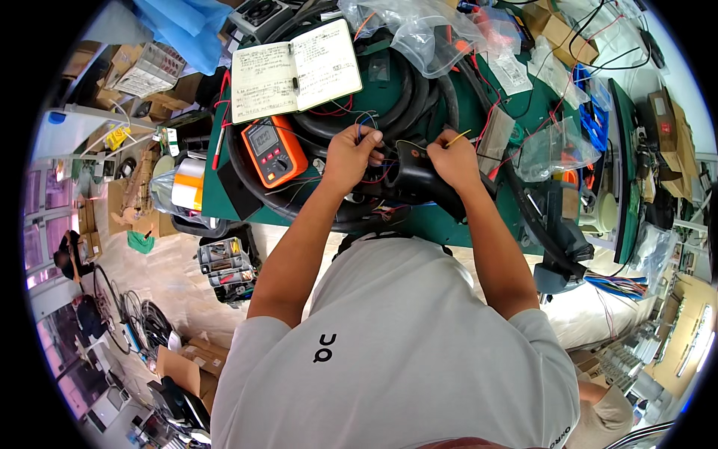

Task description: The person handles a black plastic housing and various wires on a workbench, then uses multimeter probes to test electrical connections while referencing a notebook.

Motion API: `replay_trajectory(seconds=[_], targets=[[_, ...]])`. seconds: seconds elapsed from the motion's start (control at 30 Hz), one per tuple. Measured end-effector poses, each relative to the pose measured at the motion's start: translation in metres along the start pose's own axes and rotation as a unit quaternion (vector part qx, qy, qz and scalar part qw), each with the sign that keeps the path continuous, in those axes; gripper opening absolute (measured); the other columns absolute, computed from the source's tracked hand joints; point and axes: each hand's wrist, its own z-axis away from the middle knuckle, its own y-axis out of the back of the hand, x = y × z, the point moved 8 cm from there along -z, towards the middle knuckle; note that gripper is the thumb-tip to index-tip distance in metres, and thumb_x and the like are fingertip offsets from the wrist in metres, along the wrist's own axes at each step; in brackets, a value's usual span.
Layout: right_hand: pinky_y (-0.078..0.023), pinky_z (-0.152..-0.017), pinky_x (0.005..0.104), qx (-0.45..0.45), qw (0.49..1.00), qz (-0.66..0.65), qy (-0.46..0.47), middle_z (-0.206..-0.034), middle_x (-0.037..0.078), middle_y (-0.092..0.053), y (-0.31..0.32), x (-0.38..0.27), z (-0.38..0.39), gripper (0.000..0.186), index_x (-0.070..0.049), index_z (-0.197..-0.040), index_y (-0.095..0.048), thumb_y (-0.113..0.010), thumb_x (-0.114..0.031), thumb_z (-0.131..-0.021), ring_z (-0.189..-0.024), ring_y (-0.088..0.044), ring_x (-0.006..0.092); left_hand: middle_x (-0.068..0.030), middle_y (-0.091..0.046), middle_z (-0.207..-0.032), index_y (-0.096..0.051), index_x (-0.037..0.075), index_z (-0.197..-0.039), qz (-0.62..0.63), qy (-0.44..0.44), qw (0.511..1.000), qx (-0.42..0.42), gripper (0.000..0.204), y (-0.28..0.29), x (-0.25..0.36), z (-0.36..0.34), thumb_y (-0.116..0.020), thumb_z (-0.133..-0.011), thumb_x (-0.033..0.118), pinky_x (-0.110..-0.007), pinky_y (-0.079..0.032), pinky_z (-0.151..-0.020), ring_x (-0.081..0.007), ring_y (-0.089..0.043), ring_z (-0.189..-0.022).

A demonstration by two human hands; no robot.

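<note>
Over the green work table, my left hand (351, 156) is closed in a pinch on a thin blue wire (360, 127), its loose end curling above the fingertips. My right hand (455, 159) also pinches, with a thin yellow wire (461, 136) sticking out past thumb and finger. Between and below both hands lies a curved black plastic housing (420, 176), with thin wires coming out of its left end. Left of my left hand, an orange multimeter (274, 152) lies face up with its display lit. Where the wires run inside the housing is hidden.
An open notebook (323, 66) with handwriting lies beyond the multimeter. Thick black cable (410, 101) coils behind my hands. Clear plastic bags (426, 34) are heaped at the back. A tool case (226, 263) stands on the floor, left. Another person's sleeve (607, 415) shows at lower right.
</note>
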Motion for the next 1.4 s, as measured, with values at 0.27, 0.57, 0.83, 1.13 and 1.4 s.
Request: replay_trajectory(seconds=[0.27,0.57,0.83,1.13,1.4], targets=[[-0.044,-0.085,0.0407,0.385,0.914,-0.094,0.091,-0.098,0.016,-0.063,0.051,-0.009,0.028,0.027,0.003,-0.100,-0.061,-0.060,-0.007,-0.075,-0.093,-0.058,0.0339,-0.0026,-0.060,-0.072,-0.058,0.002,-0.092,0.016,-0.001,1.000,-0.004,0.020,-0.007,0.005,-0.005,-0.066,-0.089,0.021,-0.023,-0.049,-0.053,-0.0102,-0.059,-0.057],[-0.045,-0.081,0.0414,0.109,0.940,-0.028,0.322,-0.094,0.010,-0.064,-0.005,-0.100,0.037,0.015,-0.005,-0.091,-0.063,-0.064,-0.009,-0.077,-0.091,-0.058,0.0310,-0.0026,-0.062,-0.072,-0.060,0.002,-0.091,-0.028,-0.028,0.999,-0.016,0.017,-0.013,0.020,0.001,-0.063,-0.090,0.019,-0.022,-0.049,-0.054,-0.0083,-0.058,-0.058],[-0.046,-0.075,0.0438,0.026,0.965,-0.016,0.260,-0.084,0.014,-0.064,-0.034,-0.080,0.017,0.015,-0.004,-0.079,-0.065,-0.065,-0.018,-0.078,-0.084,-0.059,0.0351,-0.0024,-0.062,-0.073,-0.062,0.002,-0.090,0.013,-0.030,0.999,-0.022,0.017,-0.010,0.016,0.004,-0.063,-0.090,0.018,-0.021,-0.049,-0.054,-0.0080,-0.058,-0.059],[-0.048,-0.066,0.0408,0.022,0.986,-0.095,0.134,-0.078,0.019,-0.064,-0.034,-0.058,0.003,0.026,-0.003,-0.089,-0.068,-0.060,-0.027,-0.083,-0.074,-0.063,0.0353,-0.0034,-0.063,-0.077,-0.066,0.000,-0.093,-0.089,0.000,0.995,0.046,0.039,0.043,0.040,0.011,-0.051,-0.096,0.036,-0.025,-0.043,-0.065,-0.0095,-0.056,-0.073],[-0.047,-0.065,0.0393,-0.002,0.987,-0.133,0.090,-0.073,0.017,-0.064,-0.040,-0.046,-0.008,0.026,-0.004,-0.088,-0.069,-0.060,-0.028,-0.083,-0.071,-0.063,0.0333,-0.0105,-0.062,-0.080,-0.070,0.002,-0.091,-0.432,-0.166,0.881,0.100,0.037,0.052,0.074,0.024,-0.057,-0.092,0.036,-0.032,-0.043,-0.068,-0.0137,-0.054,-0.075]])
